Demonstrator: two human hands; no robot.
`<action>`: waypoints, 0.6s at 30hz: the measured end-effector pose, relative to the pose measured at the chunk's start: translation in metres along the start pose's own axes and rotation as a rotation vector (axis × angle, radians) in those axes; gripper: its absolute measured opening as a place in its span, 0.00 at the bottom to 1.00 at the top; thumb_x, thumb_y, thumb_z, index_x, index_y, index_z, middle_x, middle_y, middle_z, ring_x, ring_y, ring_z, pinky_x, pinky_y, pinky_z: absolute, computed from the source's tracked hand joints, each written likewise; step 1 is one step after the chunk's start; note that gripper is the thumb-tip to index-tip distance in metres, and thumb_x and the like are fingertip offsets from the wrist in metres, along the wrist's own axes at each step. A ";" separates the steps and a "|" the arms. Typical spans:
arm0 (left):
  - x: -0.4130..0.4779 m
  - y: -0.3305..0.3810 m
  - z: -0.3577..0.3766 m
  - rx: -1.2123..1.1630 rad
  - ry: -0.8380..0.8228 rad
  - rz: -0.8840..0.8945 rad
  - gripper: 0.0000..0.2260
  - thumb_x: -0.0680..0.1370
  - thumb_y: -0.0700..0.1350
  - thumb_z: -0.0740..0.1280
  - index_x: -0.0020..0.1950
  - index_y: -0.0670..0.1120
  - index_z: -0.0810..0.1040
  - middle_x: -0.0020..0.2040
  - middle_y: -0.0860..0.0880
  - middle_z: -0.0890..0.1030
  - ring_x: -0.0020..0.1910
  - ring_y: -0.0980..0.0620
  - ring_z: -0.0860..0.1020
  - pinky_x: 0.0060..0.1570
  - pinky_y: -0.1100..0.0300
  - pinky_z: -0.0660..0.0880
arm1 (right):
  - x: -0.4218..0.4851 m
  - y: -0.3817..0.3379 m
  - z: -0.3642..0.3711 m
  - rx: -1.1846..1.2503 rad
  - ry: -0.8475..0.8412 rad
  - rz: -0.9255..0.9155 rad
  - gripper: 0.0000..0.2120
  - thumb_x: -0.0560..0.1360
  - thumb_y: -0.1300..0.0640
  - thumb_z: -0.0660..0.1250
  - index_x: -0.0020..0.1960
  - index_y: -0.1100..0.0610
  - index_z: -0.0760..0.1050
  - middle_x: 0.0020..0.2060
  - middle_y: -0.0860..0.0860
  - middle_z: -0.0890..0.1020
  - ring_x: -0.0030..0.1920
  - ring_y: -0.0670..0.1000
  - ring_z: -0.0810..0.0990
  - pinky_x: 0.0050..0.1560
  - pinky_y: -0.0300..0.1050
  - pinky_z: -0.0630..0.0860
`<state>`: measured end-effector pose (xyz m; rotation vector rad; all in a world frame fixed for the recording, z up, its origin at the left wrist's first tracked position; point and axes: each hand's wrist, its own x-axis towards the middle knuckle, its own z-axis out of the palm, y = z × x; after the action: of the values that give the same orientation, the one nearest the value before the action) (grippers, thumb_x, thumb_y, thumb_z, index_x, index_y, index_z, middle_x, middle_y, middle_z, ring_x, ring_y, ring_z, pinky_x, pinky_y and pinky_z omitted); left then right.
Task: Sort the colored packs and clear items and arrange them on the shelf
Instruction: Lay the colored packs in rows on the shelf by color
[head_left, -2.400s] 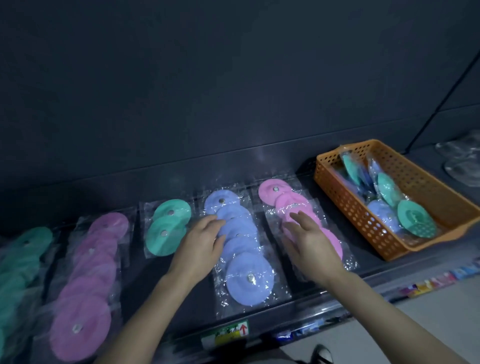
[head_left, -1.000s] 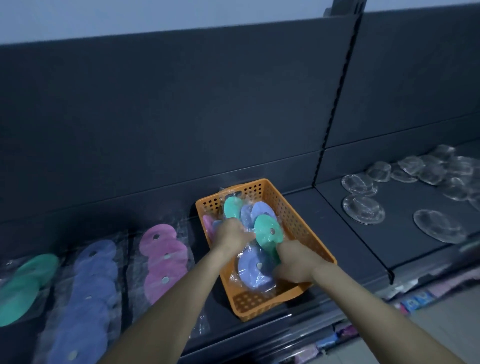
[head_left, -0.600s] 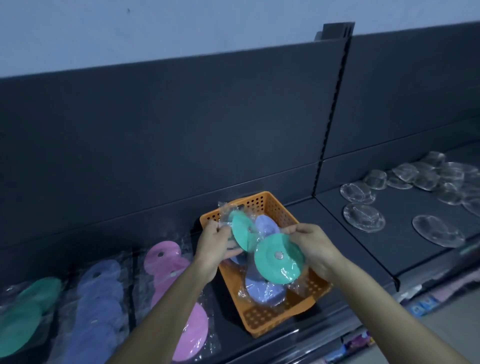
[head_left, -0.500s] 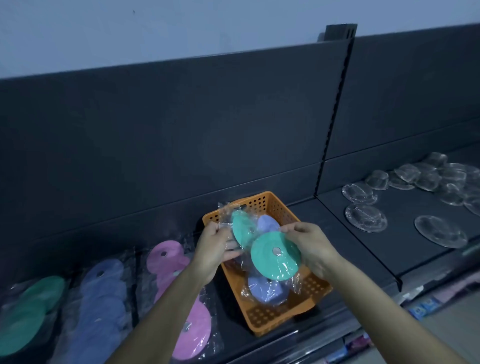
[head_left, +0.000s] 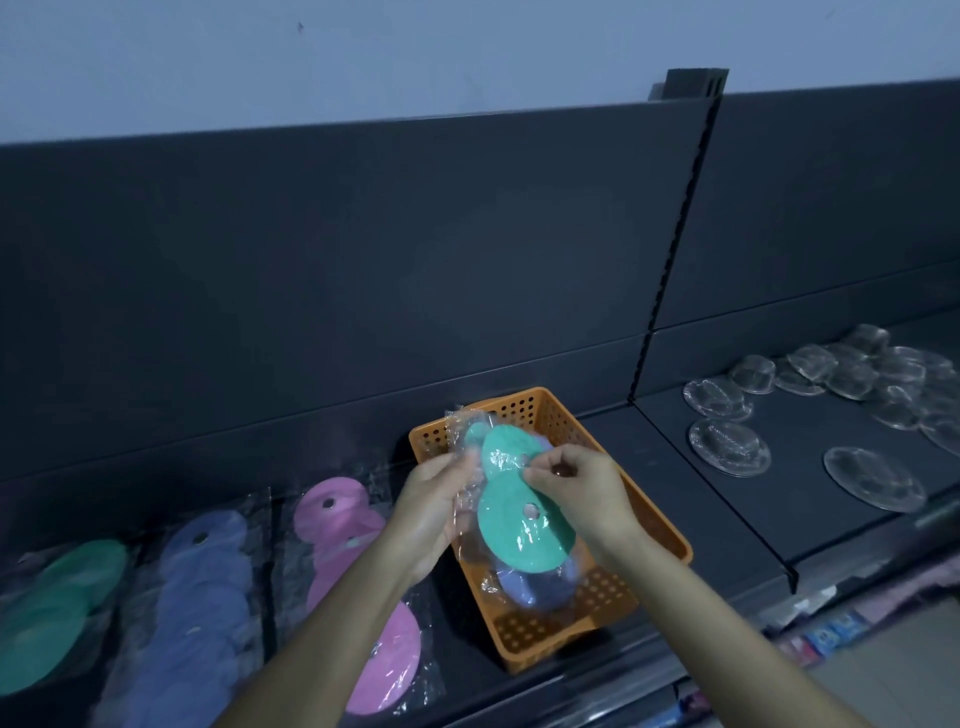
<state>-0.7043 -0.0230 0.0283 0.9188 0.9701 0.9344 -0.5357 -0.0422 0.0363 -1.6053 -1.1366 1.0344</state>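
Both hands hold green packs (head_left: 511, 514) of round discs in clear plastic just above the orange basket (head_left: 613, 597). My left hand (head_left: 431, 512) grips the packs from the left side. My right hand (head_left: 576, 493) pinches the front pack near its top. A blue pack (head_left: 524, 587) lies in the basket beneath them. On the shelf (head_left: 675, 525) to the left lie rows of pink packs (head_left: 363, 571), blue packs (head_left: 197, 613) and green packs (head_left: 57, 613).
Several clear plastic items (head_left: 727, 441) lie on the shelf section to the right, past a dark upright divider (head_left: 670, 244). A dark back panel rises behind the shelf. Coloured price labels (head_left: 826, 636) run along the shelf's front edge.
My hands left the shelf rows, reached into the basket and lifted out green packs. In the last half second the two packs were brought together, one over the other.
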 end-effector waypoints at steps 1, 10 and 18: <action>0.000 -0.001 0.002 0.046 0.025 0.012 0.10 0.78 0.44 0.65 0.57 0.41 0.78 0.50 0.44 0.84 0.48 0.46 0.83 0.39 0.58 0.80 | 0.000 0.001 0.000 -0.027 -0.003 -0.024 0.04 0.71 0.59 0.73 0.39 0.57 0.79 0.40 0.48 0.82 0.43 0.48 0.82 0.40 0.41 0.80; 0.005 0.006 -0.017 0.083 0.328 0.106 0.02 0.79 0.38 0.63 0.50 0.42 0.76 0.47 0.43 0.82 0.43 0.47 0.81 0.42 0.53 0.79 | 0.015 0.021 -0.004 -0.245 -0.018 -0.130 0.11 0.73 0.63 0.68 0.34 0.51 0.77 0.32 0.45 0.80 0.34 0.45 0.78 0.38 0.42 0.76; 0.011 0.024 -0.064 0.164 0.586 0.281 0.08 0.76 0.43 0.65 0.51 0.39 0.73 0.44 0.40 0.78 0.42 0.45 0.75 0.47 0.41 0.75 | 0.038 0.022 0.017 -0.792 -0.093 -0.346 0.09 0.77 0.62 0.60 0.52 0.59 0.78 0.43 0.54 0.82 0.41 0.55 0.81 0.33 0.43 0.71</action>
<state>-0.7667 0.0074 0.0295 0.9525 1.4532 1.4242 -0.5382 -0.0064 0.0059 -1.8467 -1.9655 0.4393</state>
